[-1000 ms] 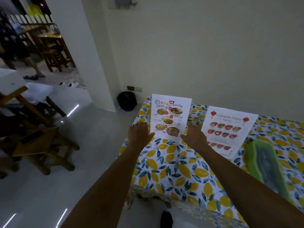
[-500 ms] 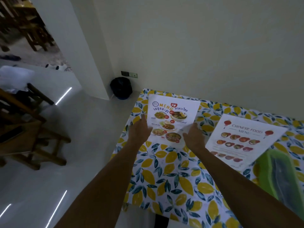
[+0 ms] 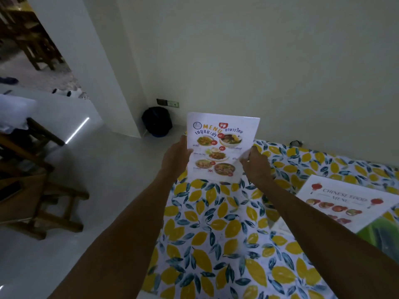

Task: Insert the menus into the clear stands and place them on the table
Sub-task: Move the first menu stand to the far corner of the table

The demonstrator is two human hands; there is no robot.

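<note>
A white Thai food menu with food pictures stands upright above the table's far left corner, held at both side edges. My left hand grips its left edge and my right hand grips its right edge. I cannot tell whether a clear stand surrounds it. A second sheet, the Chinese food menu, lies tilted on the right of the table, which wears a lemon-print cloth.
A green tray lies at the right edge, partly over the Chinese menu. A black bin stands on the floor by the wall corner. Wooden chairs stand to the left on the white floor.
The Thai menu rose from resting on the table to upright in both hands. My view shifted left, so the Chinese menu and tray slid toward the right edge.
</note>
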